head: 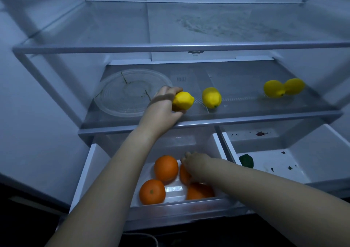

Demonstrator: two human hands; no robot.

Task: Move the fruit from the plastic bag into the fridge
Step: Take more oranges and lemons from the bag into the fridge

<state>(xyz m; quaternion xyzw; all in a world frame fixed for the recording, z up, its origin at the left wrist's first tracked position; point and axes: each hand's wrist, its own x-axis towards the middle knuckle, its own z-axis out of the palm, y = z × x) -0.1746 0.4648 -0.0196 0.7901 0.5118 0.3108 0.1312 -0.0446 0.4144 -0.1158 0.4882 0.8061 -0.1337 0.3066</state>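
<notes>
Head view — lemon (184,101) sits within left grip (163,108) (thumb beneath it).

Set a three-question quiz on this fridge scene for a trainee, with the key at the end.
1. True or false: the left hand grips a lemon on the glass shelf.
2. How many oranges lie in the left drawer? A) two B) four C) six
3. Fill in: the right hand, down in that drawer, grips an ____.
Key: 1 true; 2 B; 3 orange.
</notes>
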